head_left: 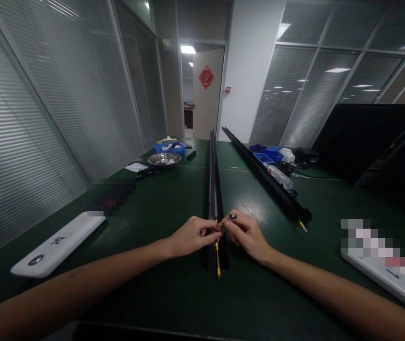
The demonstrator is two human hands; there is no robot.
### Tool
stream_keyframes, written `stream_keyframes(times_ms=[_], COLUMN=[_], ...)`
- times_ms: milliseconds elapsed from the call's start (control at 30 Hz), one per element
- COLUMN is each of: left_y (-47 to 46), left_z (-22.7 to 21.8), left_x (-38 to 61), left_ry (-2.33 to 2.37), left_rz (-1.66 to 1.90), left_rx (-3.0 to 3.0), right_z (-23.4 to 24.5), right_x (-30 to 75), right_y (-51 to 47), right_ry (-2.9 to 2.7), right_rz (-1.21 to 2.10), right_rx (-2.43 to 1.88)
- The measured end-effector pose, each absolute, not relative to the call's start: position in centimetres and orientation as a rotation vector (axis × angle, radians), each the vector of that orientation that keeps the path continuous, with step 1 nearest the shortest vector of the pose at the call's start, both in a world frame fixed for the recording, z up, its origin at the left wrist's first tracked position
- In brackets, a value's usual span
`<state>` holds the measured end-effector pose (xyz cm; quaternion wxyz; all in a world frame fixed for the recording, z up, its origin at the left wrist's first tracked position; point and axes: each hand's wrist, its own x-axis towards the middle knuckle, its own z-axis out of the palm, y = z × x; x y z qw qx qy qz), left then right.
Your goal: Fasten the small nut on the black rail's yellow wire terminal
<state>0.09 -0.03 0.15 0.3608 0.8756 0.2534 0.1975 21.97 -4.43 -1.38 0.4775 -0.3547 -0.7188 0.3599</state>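
Observation:
A long black metal rail (213,189) lies lengthwise on the green table, its near end in front of me. My left hand (192,234) is closed in a pinch over that end. From the other side, my right hand (245,233) has its fingers pressed together, nearly touching the left fingertips, with a ring on one finger. What the fingertips hold is too small and covered to make out. Just below them, a short yellow wire (218,260) with a metal terminal hangs along the rail's end.
A second black rail (266,170) with a yellow wire lies to the right. Farther back stand a metal bowl (164,160), a blue tray (170,148), blue bins (267,155) and a plastic bottle (279,177). White casings (58,244) flank both sides.

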Motion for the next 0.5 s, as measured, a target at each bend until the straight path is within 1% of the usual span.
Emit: stream_keyframes(times_ms=[167, 333, 500], left_y=[0.2, 0.1, 0.1], left_z=[-0.2, -0.3, -0.2], left_x=[0.0, 0.1, 0.1], left_ry=[0.664, 0.623, 0.625], left_rz=[0.495, 0.532, 0.523], left_rx=[2.264, 2.255, 2.251], right_z=[-1.6, -0.7, -0.7], right_x=[22.1, 21.9, 21.9], right_y=[-4.2, -4.6, -4.7], right_ry=[-1.775, -1.838, -1.862], right_rz=[0.859, 0.693, 0.659], right_rx=[-0.856, -0.846, -0.873])
